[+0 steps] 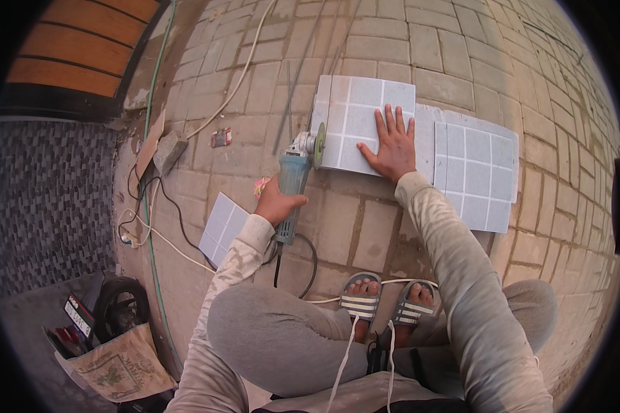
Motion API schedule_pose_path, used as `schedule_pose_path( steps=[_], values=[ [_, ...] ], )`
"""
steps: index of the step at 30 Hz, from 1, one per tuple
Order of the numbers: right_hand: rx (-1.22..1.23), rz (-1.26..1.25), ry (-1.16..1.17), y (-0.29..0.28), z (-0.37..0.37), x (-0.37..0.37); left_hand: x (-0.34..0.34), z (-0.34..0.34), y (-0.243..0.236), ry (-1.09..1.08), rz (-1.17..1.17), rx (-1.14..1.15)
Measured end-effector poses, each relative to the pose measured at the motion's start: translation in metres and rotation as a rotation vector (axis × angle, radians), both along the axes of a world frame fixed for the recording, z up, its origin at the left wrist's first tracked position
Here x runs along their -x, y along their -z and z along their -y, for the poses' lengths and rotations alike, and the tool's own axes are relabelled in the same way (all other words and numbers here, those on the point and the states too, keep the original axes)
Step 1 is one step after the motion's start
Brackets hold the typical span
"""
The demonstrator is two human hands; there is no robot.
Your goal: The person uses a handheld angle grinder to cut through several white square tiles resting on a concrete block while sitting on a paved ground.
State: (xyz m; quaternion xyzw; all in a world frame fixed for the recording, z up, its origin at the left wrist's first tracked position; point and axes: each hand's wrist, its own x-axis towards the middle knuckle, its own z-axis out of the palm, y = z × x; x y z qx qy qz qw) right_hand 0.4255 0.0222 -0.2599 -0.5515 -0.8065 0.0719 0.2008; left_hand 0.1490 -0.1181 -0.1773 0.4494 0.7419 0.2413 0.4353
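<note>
My left hand (277, 202) is closed around the body of a teal angle grinder (294, 175). The grinder's greenish disc (319, 145) stands on edge at the left side of a grey tile (355, 124) with white grid lines; whether it spins I cannot tell. A cut or line runs down the tile near that left edge. My right hand (394, 146) lies flat on the tile's right part, fingers spread. Right of it, another grid tile (475, 175) rests on a pale slab (427, 138). A smaller tile piece (225, 226) lies by my left forearm.
A black cord (315, 265) loops from the grinder past my sandals (359, 296). A white cable (238, 86) and a green hose (148, 131) cross the pavers at left. Near them sit a stone block (170, 153) and a small red packet (221, 138). Thin metal rods (297, 79) lie beyond the grinder.
</note>
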Motion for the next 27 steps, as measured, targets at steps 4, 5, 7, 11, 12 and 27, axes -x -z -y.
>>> schedule_pose_path(
  steps=[4,5,7,11,12,27],
  values=[
    [0.003,0.006,0.004,0.000,0.000,-0.001,-0.003,0.005,-0.003,0.000,-0.015,0.018],
    [0.004,0.004,0.003,-0.001,0.000,0.000,-0.001,0.007,-0.001,-0.001,-0.017,0.019],
    [0.024,0.009,0.001,-0.002,0.001,0.002,0.003,0.011,0.002,-0.005,0.015,0.018],
    [0.012,0.011,0.006,0.000,0.000,-0.001,-0.001,0.012,0.000,-0.009,0.019,0.030],
    [0.018,0.012,0.005,-0.001,0.000,-0.001,0.000,0.013,0.000,-0.011,0.023,0.026],
    [0.025,0.025,0.005,-0.001,0.000,0.000,0.003,0.021,0.001,-0.012,0.072,0.025]
  ],
)
